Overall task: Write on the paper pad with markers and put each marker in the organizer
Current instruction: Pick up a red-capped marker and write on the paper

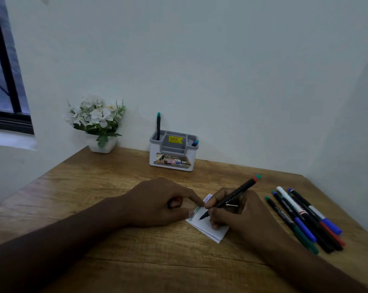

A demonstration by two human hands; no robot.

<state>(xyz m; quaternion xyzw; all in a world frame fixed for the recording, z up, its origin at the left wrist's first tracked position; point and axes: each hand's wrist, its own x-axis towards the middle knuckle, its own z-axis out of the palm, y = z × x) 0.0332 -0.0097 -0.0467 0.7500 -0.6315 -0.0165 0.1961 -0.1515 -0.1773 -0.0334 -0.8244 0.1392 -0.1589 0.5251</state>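
Note:
A small white paper pad [208,228] lies on the wooden desk [115,182], with green writing along its left edge. My right hand [240,214] grips a black marker [231,199] with a red end, its tip touching the pad. My left hand [164,203] presses the pad's left corner with the index finger; its other fingers curl round a small dark and red thing, apparently the marker's cap [174,202]. The white and grey organizer [172,163] stands against the far wall, holding an upright green-capped marker [158,125] on its left and a blue-tipped marker [195,142] on its right.
Several loose markers [303,218] in blue, green, red and black lie side by side right of the pad. A white pot of artificial flowers [98,123] stands at the back left. Walls close the desk behind and to the right; a window is at the far left.

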